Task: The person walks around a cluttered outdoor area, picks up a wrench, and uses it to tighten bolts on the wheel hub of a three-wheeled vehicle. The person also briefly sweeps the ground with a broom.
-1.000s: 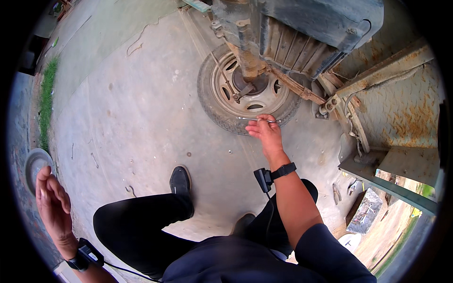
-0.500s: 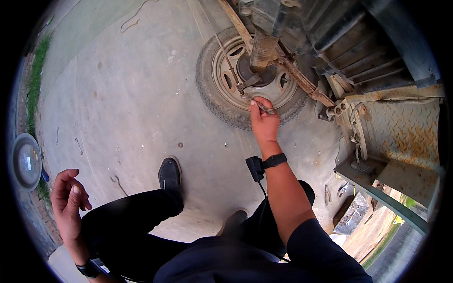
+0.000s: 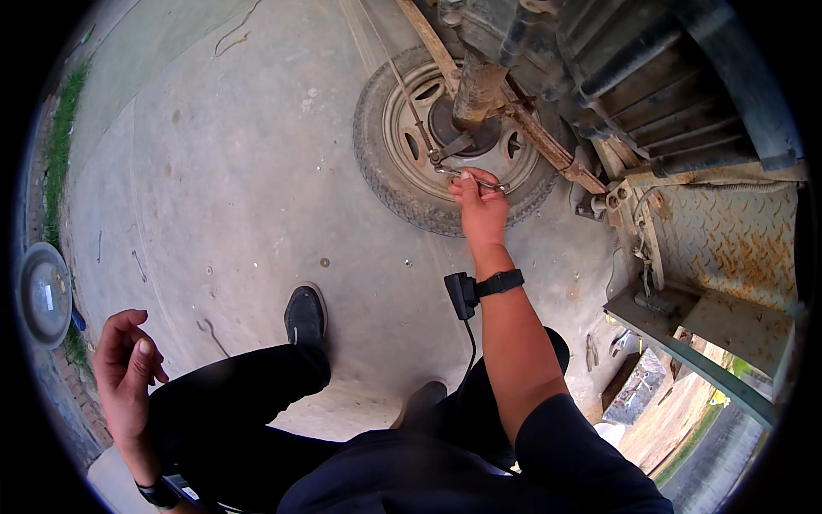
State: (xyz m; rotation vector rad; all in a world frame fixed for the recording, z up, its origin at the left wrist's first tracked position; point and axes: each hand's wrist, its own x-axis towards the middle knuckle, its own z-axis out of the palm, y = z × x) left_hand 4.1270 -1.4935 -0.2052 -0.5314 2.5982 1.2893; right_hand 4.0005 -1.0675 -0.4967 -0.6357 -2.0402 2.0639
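Note:
Out in front, my right hand (image 3: 482, 204) grips a metal wrench (image 3: 503, 187), one end of which reaches the joint at the lower end of a thin rusty rod (image 3: 402, 86). A short lever (image 3: 456, 146) meets the rod there, in front of a wheel (image 3: 402, 188) with a worn tyre and a beige rim. My fingers cover the middle of the wrench. Off to the left, my left hand (image 3: 127, 368) is raised beside my knee, its fingers loosely bent and apart, with nothing in it.
Rusty frame beams (image 3: 552, 146) and a rust-stained tread plate (image 3: 728, 240) of the vehicle are at the right. A wrench (image 3: 214, 337), a washer (image 3: 324, 262) and a nut (image 3: 408, 263) lie on the concrete. Pliers (image 3: 592, 351) lie near a toolbox (image 3: 635, 387); a basin (image 3: 45, 295) stands far left.
My right hand has turned slightly with the wrench, whose free end has swung up and to the right. The left hand has barely moved.

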